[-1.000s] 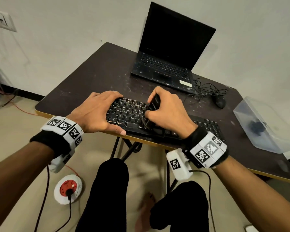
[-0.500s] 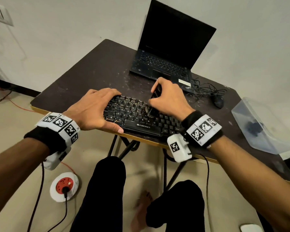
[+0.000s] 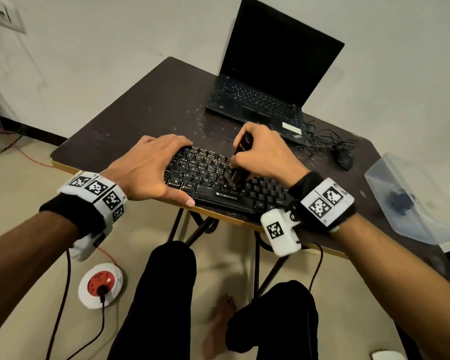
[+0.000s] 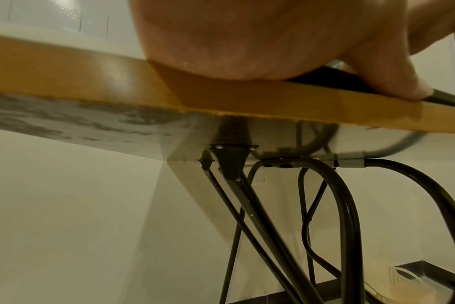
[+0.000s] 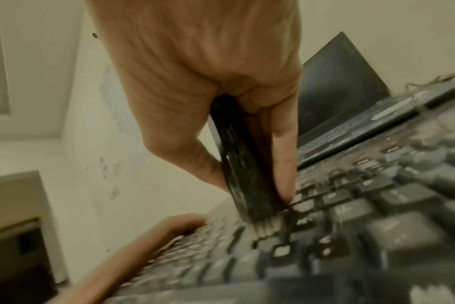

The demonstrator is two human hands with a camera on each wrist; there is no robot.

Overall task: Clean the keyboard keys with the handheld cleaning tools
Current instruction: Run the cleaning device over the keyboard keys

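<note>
On the keyboard (image 3: 226, 197), the right hand (image 3: 268, 154) pinches a black brush (image 3: 242, 148) bristles-down while the left hand (image 3: 146, 167) rests relaxed on its left end.

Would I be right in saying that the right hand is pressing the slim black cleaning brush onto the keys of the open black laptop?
Not quite: the right hand is pressing the slim black cleaning brush onto the keys of the separate black keyboard in front, not the open black laptop, which sits untouched behind it. The head view shows this.
</note>
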